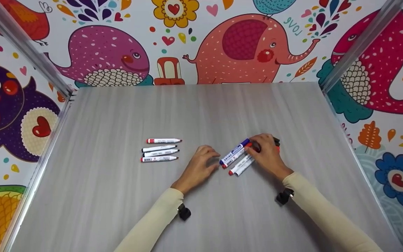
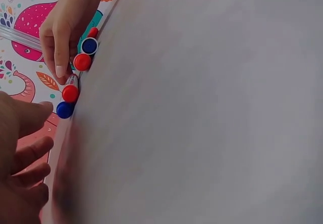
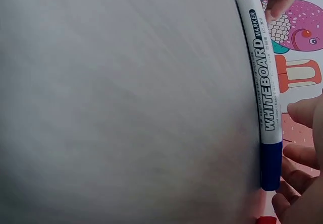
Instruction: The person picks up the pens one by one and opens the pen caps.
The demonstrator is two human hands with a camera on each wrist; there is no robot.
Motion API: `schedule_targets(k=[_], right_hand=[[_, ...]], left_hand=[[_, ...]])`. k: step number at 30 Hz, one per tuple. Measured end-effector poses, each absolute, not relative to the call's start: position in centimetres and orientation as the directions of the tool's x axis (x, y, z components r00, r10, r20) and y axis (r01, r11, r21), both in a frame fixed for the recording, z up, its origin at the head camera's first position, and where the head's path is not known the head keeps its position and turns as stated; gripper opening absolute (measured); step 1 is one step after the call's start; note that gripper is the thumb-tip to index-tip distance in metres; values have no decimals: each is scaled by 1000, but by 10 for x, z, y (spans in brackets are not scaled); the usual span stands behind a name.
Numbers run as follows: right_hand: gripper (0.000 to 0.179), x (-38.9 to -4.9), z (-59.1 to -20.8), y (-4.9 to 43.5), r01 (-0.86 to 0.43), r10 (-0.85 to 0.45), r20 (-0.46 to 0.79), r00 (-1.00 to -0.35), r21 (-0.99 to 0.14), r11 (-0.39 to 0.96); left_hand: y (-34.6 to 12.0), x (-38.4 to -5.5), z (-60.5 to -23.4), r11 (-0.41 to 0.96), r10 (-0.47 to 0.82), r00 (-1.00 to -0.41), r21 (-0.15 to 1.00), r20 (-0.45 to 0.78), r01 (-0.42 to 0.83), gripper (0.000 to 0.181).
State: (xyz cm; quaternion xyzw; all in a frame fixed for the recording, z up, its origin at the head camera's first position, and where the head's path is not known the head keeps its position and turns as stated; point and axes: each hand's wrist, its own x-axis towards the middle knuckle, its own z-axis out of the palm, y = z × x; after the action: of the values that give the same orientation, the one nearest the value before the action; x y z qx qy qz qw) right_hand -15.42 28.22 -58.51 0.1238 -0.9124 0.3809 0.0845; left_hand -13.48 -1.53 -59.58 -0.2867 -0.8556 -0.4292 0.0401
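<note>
My right hand (image 1: 266, 155) reaches over a slanted group of whiteboard markers, its thumb and fingers bent around their upper ends. In the right wrist view its thumb and fingers stand apart beside a blue-capped marker (image 3: 263, 67). A red-ended marker (image 2: 70, 93) lies next to the blue one, right at the right fingertips. Lower in the group are another red-ended marker (image 1: 237, 167) and a white-bodied marker (image 1: 245, 167), partly under the hand. To the group's left, my left hand (image 1: 198, 166) has its fingers spread and loosely bent, holding nothing, thumb near the markers' lower ends.
Left of my hands, several white markers lie in a row, a red-ended marker (image 1: 163, 140) at the top and another red-ended marker (image 1: 159, 159) at the bottom. A black piece (image 1: 276, 141) shows beyond my right hand. Metal rails (image 1: 360, 45) and a patterned wall border the table (image 1: 117, 115).
</note>
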Motion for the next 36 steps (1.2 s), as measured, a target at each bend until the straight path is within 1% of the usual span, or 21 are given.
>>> schedule_targets(k=[8, 23, 31, 36], right_hand=[[37, -159, -589, 278, -274, -138, 249, -959, -671, 689], [38, -163, -587, 270, -176, -76, 173, -982, -696, 697], [34, -164, -586, 271, -205, -88, 199, -976, -699, 685], [30, -163, -579, 270, -230, -104, 216, -971, -715, 661]], left_hand=[[-11, -139, -600, 453, 490, -799, 681, 350, 576, 25], [-7, -141, -599, 498, 508, -799, 647, 322, 577, 21], [-7, -143, -599, 479, 509, -794, 656, 333, 583, 20], [-9, -148, -608, 421, 504, -772, 671, 386, 610, 28]])
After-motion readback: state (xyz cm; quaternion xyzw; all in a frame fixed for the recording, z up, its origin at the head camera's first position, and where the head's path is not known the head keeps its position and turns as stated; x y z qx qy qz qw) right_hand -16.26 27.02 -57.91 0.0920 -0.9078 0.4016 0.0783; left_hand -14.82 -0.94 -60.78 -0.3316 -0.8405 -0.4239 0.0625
